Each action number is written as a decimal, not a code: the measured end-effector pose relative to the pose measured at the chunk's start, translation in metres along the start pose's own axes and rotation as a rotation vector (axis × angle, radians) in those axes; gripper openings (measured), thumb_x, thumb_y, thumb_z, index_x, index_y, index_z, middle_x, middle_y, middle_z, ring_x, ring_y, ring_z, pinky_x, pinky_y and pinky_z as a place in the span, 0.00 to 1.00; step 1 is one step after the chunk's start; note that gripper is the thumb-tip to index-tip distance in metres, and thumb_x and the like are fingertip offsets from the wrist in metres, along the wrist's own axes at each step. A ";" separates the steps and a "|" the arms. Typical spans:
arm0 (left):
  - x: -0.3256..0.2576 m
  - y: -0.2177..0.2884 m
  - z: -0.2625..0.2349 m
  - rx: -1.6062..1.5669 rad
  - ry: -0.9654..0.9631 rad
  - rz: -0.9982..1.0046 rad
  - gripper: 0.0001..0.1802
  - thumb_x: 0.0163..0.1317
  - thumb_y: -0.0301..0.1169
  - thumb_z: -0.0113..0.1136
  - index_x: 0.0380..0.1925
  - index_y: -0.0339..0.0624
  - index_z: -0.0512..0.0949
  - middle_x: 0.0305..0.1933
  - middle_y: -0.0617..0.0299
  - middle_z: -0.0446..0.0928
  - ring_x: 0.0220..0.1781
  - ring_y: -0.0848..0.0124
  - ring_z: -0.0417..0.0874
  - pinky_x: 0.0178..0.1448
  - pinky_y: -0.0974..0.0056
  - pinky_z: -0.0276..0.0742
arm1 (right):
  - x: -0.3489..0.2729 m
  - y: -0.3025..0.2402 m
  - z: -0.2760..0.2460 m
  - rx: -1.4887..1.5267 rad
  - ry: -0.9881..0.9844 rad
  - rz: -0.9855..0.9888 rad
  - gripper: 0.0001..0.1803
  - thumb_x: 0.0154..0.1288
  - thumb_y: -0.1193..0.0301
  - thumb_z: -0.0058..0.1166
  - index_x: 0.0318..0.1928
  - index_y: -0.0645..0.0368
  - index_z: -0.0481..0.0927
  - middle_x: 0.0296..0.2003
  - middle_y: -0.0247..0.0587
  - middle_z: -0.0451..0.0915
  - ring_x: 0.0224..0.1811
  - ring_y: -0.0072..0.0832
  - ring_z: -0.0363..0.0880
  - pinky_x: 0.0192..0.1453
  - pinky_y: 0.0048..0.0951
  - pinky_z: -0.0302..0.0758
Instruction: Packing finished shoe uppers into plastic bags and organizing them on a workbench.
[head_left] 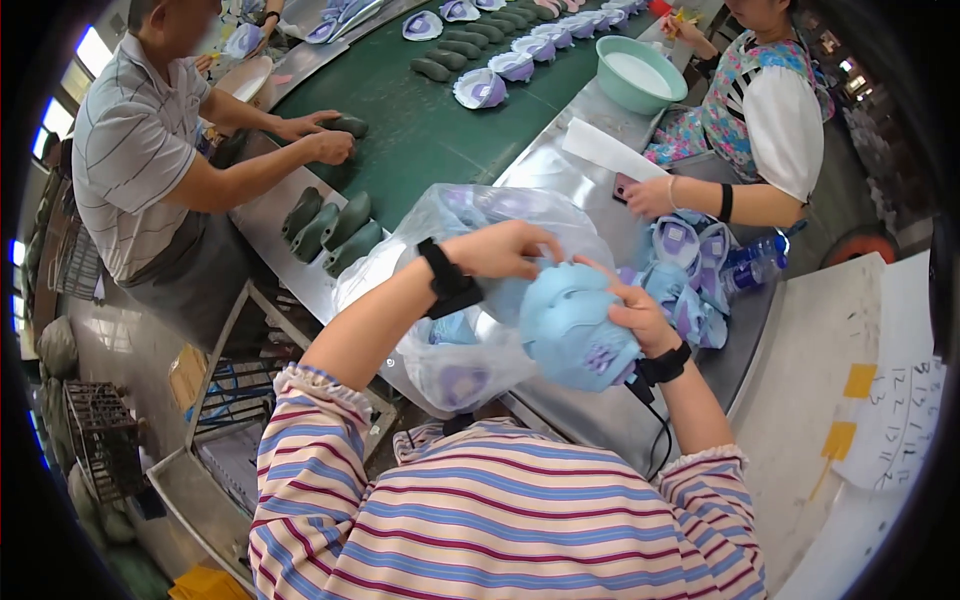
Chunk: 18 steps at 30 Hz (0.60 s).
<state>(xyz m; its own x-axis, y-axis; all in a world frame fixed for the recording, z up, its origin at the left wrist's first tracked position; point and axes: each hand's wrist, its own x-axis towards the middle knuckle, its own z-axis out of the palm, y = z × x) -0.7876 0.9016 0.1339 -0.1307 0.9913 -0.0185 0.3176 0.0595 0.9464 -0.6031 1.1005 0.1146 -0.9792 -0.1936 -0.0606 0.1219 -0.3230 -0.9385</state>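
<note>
My right hand (642,318) is closed on light blue shell-shaped pieces (572,325) that look like shoe uppers, with a purple patch near the lower end. The thumb presses on the near side. At their upper left edge is my left hand (505,250), its fingers bent and apart; whether the fingertips touch them is unclear. A clear plastic bag (420,355) lies beneath and behind my left forearm, with similar blue and purple pieces inside. To the right of my right hand, a pile of blue and purple uppers (680,265) rests on the metal table.
A green conveyor belt (400,160) carries rows of purple uppers (480,88) and dark green shoe lasts (430,70). At left a person (140,150) handles a last; at right another person (770,130) holds a phone (624,187). A pale green basin (640,75) and water bottles (755,265) stand nearby.
</note>
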 end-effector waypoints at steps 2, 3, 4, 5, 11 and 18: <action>0.024 0.030 0.011 0.200 0.027 0.021 0.17 0.45 0.18 0.57 0.38 0.41 0.75 0.31 0.60 0.78 0.35 0.71 0.78 0.39 0.65 0.72 | -0.006 -0.011 0.006 -0.034 0.065 0.210 0.14 0.56 0.68 0.56 0.36 0.68 0.78 0.60 0.47 0.61 0.50 0.26 0.70 0.50 0.25 0.68; 0.032 0.034 0.015 0.172 0.048 0.097 0.15 0.45 0.22 0.57 0.37 0.41 0.75 0.27 0.56 0.78 0.31 0.65 0.79 0.36 0.62 0.73 | -0.010 -0.012 0.006 -0.146 0.056 0.152 0.13 0.56 0.68 0.56 0.36 0.68 0.78 0.58 0.47 0.64 0.49 0.25 0.70 0.49 0.25 0.68; 0.031 0.035 0.015 0.170 0.046 0.098 0.15 0.45 0.22 0.57 0.37 0.41 0.75 0.27 0.56 0.78 0.31 0.65 0.79 0.36 0.62 0.73 | -0.014 -0.013 0.005 -0.257 0.047 0.094 0.13 0.56 0.69 0.55 0.36 0.68 0.78 0.56 0.46 0.66 0.48 0.25 0.71 0.49 0.24 0.68; 0.030 0.036 0.014 0.110 0.047 0.050 0.14 0.48 0.25 0.58 0.38 0.41 0.75 0.28 0.55 0.78 0.32 0.65 0.79 0.37 0.62 0.73 | -0.021 -0.013 -0.001 -0.162 0.045 0.126 0.13 0.58 0.70 0.54 0.39 0.68 0.77 0.54 0.47 0.69 0.51 0.26 0.71 0.51 0.27 0.69; -0.015 0.023 0.014 -0.645 0.118 -0.053 0.37 0.54 0.31 0.62 0.60 0.37 0.54 0.51 0.54 0.70 0.54 0.67 0.71 0.58 0.65 0.65 | -0.045 0.033 -0.019 0.459 0.375 0.180 0.23 0.61 0.61 0.49 0.52 0.64 0.70 0.47 0.46 0.75 0.48 0.35 0.76 0.53 0.35 0.73; -0.042 0.040 0.027 -0.311 0.467 -0.047 0.30 0.53 0.21 0.58 0.58 0.37 0.62 0.51 0.58 0.70 0.54 0.70 0.69 0.60 0.66 0.62 | -0.019 0.020 0.020 0.700 0.459 0.157 0.21 0.64 0.62 0.46 0.51 0.64 0.71 0.43 0.45 0.77 0.42 0.32 0.78 0.50 0.33 0.75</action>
<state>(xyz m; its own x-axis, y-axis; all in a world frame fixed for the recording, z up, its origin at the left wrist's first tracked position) -0.7443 0.8651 0.1640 -0.5622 0.8269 0.0151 0.0185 -0.0057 0.9998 -0.5786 1.0792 0.1035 -0.8927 0.0617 -0.4463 0.1861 -0.8517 -0.4900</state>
